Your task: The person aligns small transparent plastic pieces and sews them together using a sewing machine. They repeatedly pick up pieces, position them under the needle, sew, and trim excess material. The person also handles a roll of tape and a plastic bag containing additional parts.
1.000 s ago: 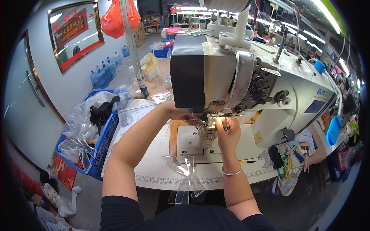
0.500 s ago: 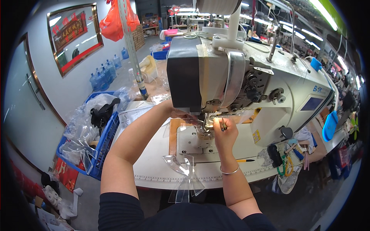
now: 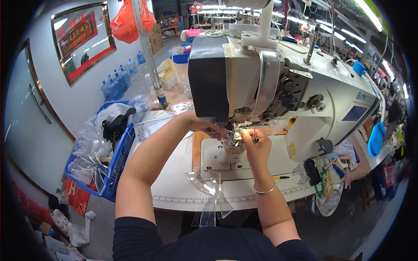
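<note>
A white sewing machine (image 3: 333, 82) with a dark-covered head stands before me. My left hand (image 3: 208, 126) reaches to the left of its needle area, fingers bent at the clear plastic piece (image 3: 208, 188); the machine head partly hides them. The plastic runs down from the presser foot (image 3: 236, 132) over the front table edge, towards my body. Close to the right of the foot, my right hand (image 3: 258, 143) is closed, thumb and fingertips together. A small dark tool (image 3: 254, 138), perhaps thread snips, shows among its fingers. Lamplight shines on the fingertips.
A blue crate (image 3: 117, 167) of clear plastic pieces stands left of the table. A black-and-yellow pen-like tool (image 3: 281, 177) lies near the front ruler strip (image 3: 237, 199). Scissors with green and yellow handles (image 3: 324, 185) lie at right. A metal pole (image 3: 148, 52) rises behind.
The view has shifted slightly. My right hand sits a little further right of the presser foot, with its forearm shifted the same way. My left hand stays by the needle area.
</note>
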